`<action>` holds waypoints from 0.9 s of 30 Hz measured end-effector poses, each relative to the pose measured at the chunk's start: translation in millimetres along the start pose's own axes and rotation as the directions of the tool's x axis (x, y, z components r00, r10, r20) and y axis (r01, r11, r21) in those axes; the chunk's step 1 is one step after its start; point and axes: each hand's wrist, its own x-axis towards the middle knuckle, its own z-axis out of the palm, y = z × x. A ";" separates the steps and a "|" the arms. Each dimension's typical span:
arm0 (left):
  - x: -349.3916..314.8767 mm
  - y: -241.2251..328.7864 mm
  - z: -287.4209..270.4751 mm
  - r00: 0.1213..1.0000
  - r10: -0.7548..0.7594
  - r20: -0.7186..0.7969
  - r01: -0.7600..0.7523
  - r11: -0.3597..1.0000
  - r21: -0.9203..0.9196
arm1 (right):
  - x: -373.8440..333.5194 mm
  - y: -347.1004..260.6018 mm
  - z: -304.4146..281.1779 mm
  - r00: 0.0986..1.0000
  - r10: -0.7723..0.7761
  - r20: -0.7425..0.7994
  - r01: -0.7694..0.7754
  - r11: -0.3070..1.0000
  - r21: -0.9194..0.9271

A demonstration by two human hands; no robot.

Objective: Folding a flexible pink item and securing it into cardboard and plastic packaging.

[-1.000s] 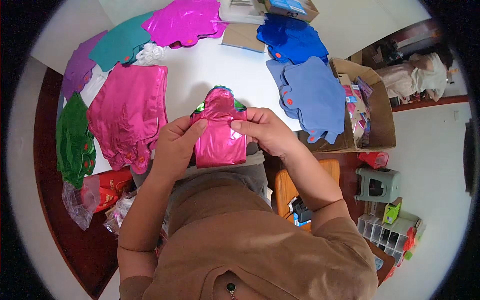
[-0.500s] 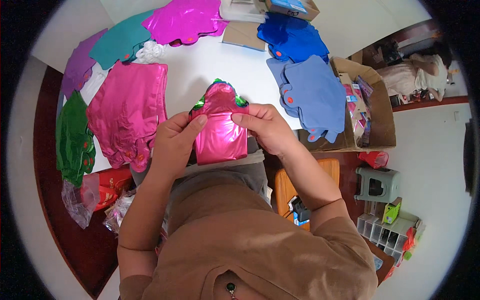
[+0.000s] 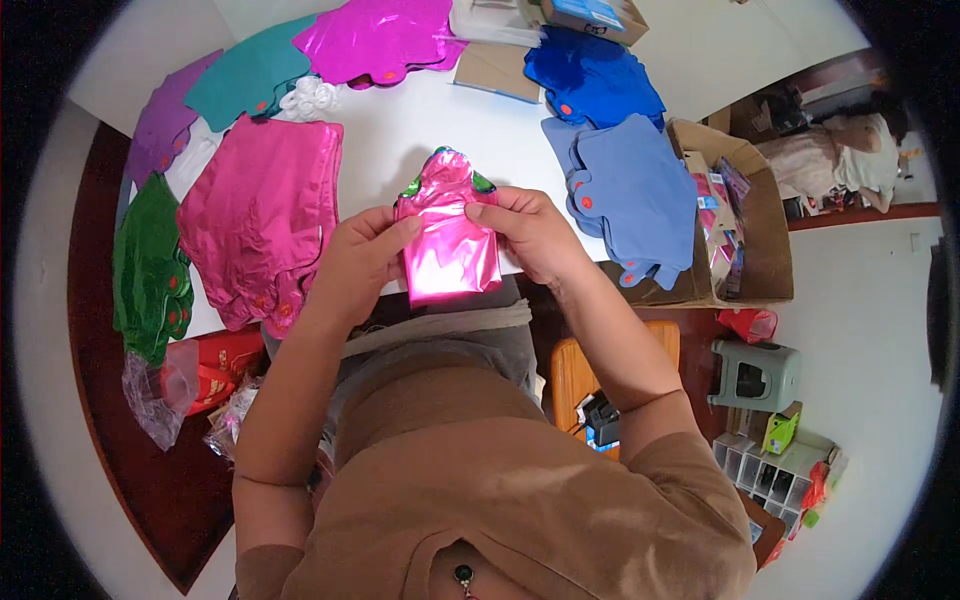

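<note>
Pink, metallic and catching the light: the foil-like piece [image 3: 452,255] sits right between the hands, and both grips are on it! Left hand [image 3: 357,258] pinches its left side, thumb on top; right hand [image 3: 538,238] pinches the right, its thumb just below the narrowing neck. The fingers underneath are mostly hidden, so I can't tell how they press. Neither hand is nearer: it's 1 per side, and the long axis runs away from the body, rounded end out, straight end in, with green showing at both shoulders.

Now the edges! The piece hangs at the near side of the white bench [image 3: 420,110], its straight end reaching toward the lap. Ahead, a stretch of white surface opens out, with the larger pink stack [image 3: 265,215] bordering it on the left and the grey-blue stack [image 3: 645,205] on the right, close by the right hand.
</note>
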 end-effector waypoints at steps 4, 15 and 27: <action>8.3 -0.1 -5.5 0.999 0.032 0.006 -0.032 0.996 0.089 | 3.8 -2.1 -2.1 1.000 0.022 -0.017 -0.023 0.997 -0.068; 12.1 11.2 -6.3 0.539 0.634 0.554 -0.576 -0.202 0.792 | 23.8 -12.7 -1.9 0.986 0.087 -0.143 -0.115 0.973 -0.200; 38.9 -0.6 -14.0 0.546 0.423 0.723 -0.700 -0.244 0.671 | 37.2 -20.4 -6.7 0.967 0.152 -0.206 -0.237 0.839 -0.489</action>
